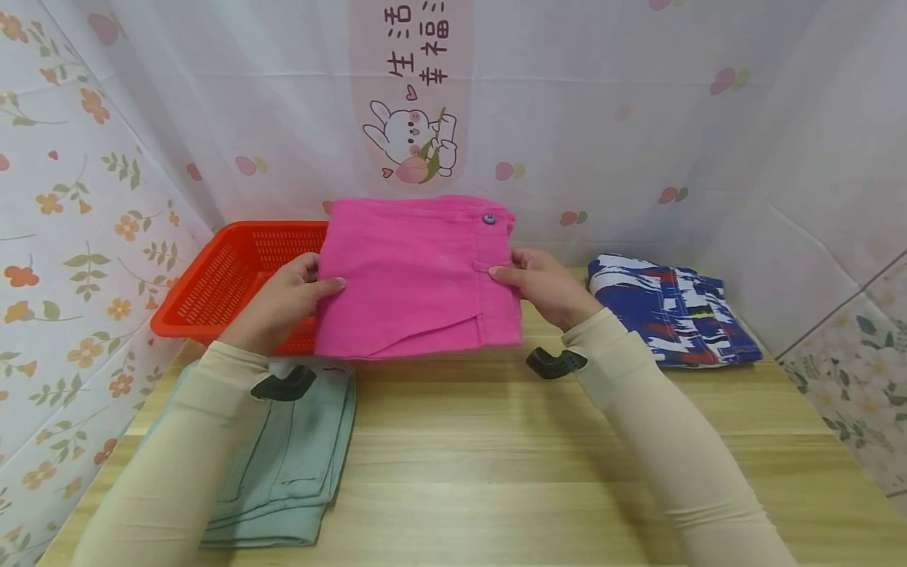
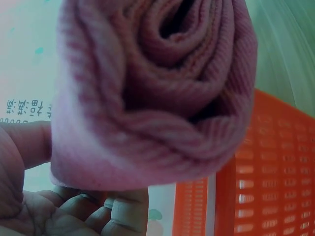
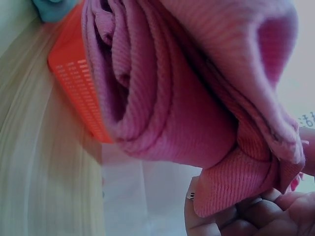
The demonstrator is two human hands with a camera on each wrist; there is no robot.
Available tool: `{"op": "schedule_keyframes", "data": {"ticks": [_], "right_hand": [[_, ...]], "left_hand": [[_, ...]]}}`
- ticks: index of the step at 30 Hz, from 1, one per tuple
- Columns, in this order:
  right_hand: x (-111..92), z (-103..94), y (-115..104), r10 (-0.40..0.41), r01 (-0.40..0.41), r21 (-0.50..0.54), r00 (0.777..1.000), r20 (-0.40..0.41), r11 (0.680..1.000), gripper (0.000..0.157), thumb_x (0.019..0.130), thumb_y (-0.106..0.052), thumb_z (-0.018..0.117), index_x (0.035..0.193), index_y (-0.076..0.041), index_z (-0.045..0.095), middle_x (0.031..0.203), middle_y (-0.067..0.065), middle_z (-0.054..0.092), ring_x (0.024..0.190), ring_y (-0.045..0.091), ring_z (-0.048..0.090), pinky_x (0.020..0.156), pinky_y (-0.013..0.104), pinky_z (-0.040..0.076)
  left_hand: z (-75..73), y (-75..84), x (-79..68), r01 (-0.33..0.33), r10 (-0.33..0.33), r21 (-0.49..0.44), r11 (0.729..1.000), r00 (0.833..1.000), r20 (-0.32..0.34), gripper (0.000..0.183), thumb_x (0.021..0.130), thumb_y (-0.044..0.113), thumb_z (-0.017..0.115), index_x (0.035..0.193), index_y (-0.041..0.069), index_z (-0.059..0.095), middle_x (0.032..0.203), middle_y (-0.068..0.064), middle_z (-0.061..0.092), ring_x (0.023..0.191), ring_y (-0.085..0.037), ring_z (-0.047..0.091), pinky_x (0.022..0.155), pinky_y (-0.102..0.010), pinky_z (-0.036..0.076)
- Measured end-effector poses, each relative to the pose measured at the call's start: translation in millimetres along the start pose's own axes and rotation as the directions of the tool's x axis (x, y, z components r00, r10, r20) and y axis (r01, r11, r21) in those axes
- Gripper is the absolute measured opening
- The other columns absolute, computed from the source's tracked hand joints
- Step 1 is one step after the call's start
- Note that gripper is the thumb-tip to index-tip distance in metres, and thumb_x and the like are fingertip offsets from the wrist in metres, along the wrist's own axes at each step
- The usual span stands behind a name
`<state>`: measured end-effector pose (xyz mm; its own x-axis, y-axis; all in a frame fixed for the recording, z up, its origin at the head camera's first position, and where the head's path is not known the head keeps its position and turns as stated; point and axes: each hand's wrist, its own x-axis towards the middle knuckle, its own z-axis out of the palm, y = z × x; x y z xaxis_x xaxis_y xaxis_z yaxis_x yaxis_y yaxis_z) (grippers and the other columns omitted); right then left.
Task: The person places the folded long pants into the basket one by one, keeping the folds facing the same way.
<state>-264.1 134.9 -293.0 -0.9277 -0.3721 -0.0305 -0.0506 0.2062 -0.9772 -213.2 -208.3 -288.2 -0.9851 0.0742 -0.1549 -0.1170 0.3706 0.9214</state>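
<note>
A folded pair of pink pants (image 1: 411,276) with a dark button at its upper right corner is held up in front of me, above the table. My left hand (image 1: 286,295) grips its left edge, thumb on the near face and fingers behind. On the right edge, near a belt loop, my right hand (image 1: 542,283) pinches it the same way. The left wrist view shows the rolled layers of the pink pants (image 2: 157,98) end-on. Several folds of the pink pants (image 3: 187,108) hang over the right fingers in the right wrist view.
A red plastic basket (image 1: 212,287) stands at the back left, partly behind the pink pants. Folded light green pants (image 1: 283,465) lie at the front left under my left forearm. Folded blue, white and red patterned pants (image 1: 673,311) lie at the right back of the wooden table (image 1: 453,472).
</note>
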Motion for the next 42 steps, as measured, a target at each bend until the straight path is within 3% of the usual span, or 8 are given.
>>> {"op": "schedule_keyframes", "data": {"ticks": [14,30,42], "right_hand": [[7,15.0,-5,-0.005,0.004,0.032,1.000,0.022,0.999,0.032,0.092,-0.015,0.055,0.120,0.000,0.051,0.100,0.013,0.059,0.079,0.016,0.059,0.069,0.027,0.050],[18,34.7,-13,0.012,-0.014,0.053,0.999,0.039,0.998,0.030,0.092,-0.016,0.055,0.118,0.000,0.051,0.101,0.013,0.060,0.081,0.018,0.060,0.072,0.029,0.050],[27,45.8,-14,0.004,-0.006,0.054,0.999,0.046,0.998,0.031,0.092,-0.018,0.055,0.118,-0.002,0.051,0.105,0.011,0.060,0.086,0.018,0.060,0.078,0.031,0.050]], "left_hand": [[-17.1,-2.0,-3.4,-0.004,0.004,-0.040,0.999,1.000,-0.006,0.048,0.090,0.030,0.058,0.127,0.008,0.036,0.120,-0.012,0.046,0.100,-0.027,0.053,0.077,-0.036,0.052],[-33.8,-5.7,-6.9,0.013,-0.012,0.018,1.000,0.999,-0.044,0.056,0.090,0.035,0.057,0.132,0.008,0.032,0.123,-0.012,0.043,0.105,-0.028,0.048,0.079,-0.033,0.051],[-49.6,-5.7,-7.8,-0.011,0.014,0.103,0.995,0.999,-0.037,0.057,0.090,0.038,0.055,0.131,0.005,0.033,0.122,-0.012,0.041,0.105,-0.027,0.045,0.079,-0.029,0.050]]}}
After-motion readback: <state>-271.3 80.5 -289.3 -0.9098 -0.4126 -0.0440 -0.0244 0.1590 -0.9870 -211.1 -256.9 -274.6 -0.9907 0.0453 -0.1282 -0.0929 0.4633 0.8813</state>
